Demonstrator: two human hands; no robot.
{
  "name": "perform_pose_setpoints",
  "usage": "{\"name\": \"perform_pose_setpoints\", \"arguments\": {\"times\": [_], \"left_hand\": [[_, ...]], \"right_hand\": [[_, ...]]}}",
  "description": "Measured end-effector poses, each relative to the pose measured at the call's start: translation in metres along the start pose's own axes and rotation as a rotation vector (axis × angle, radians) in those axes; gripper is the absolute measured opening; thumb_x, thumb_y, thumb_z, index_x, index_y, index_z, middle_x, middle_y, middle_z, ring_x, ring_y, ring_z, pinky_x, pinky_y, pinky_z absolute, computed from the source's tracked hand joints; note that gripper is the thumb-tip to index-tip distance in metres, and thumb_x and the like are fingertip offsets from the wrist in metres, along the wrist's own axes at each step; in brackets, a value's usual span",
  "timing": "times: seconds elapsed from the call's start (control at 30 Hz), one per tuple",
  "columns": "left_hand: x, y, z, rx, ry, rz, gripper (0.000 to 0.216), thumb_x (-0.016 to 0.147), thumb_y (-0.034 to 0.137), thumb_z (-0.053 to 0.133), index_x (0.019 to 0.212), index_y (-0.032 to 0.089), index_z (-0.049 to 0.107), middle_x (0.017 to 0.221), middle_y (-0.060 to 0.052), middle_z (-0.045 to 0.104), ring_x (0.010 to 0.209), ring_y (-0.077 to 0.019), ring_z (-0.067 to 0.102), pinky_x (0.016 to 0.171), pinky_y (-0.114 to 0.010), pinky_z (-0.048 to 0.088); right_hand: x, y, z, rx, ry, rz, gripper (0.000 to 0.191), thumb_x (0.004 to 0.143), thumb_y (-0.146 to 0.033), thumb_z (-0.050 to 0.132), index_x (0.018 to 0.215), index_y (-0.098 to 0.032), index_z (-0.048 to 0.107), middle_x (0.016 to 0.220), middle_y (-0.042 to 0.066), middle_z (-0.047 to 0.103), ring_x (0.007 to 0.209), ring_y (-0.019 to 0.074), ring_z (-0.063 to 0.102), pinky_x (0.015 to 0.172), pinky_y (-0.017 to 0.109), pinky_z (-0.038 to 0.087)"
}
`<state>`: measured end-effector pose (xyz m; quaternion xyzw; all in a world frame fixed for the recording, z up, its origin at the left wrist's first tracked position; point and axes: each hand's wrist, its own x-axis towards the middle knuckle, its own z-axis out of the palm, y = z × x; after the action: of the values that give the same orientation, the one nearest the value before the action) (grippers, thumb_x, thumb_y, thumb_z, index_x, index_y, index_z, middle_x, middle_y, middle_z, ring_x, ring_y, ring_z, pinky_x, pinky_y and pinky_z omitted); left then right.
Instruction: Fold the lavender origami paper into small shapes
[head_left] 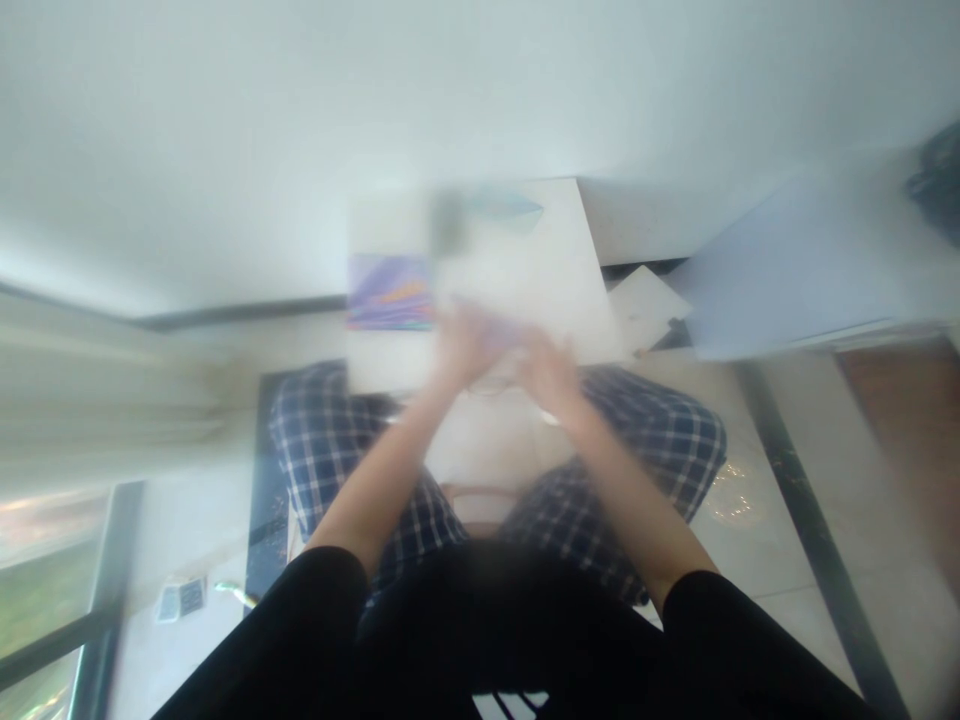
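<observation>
Motion blurs the middle of the head view. Over the near edge of a small white table [559, 250], my left hand [459, 345] and my right hand [549, 368] come close together. Between them is a small purple piece [502, 334], perhaps paper, and the fingers of both hands appear closed on its two ends. A purple patterned sheet or packet [390, 292] with an orange streak lies to the left of my left hand. Farther back are a blurred grey-green object [448, 222] and a pale blue pointed piece [510, 207] that looks like folded paper.
The table's far side is close to a white wall [480, 90]. A white square piece [649, 305] and a large pale surface [787, 270] are at the right. My plaid-covered knees flank the table's near edge. Small items [180, 598] lie low on the left, near a window [52, 570].
</observation>
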<state>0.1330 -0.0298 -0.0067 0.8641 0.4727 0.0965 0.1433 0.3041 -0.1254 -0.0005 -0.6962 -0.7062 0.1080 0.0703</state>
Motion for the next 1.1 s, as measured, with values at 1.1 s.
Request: {"name": "perform_pose_setpoints", "arguments": {"times": [1.1], "left_hand": [[-0.01, 0.019, 0.007, 0.039, 0.014, -0.079, 0.054, 0.099, 0.029, 0.036, 0.148, 0.01, 0.048, 0.159, -0.018, 0.041, 0.151, -0.0328, 0.035, 0.127, -0.055, 0.016]], "right_hand": [[0.024, -0.004, 0.005, 0.066, 0.058, 0.056, 0.054, 0.103, -0.029, 0.025, 0.154, -0.019, 0.039, 0.161, 0.012, 0.041, 0.152, 0.0314, 0.032, 0.12, 0.075, 0.007]]}}
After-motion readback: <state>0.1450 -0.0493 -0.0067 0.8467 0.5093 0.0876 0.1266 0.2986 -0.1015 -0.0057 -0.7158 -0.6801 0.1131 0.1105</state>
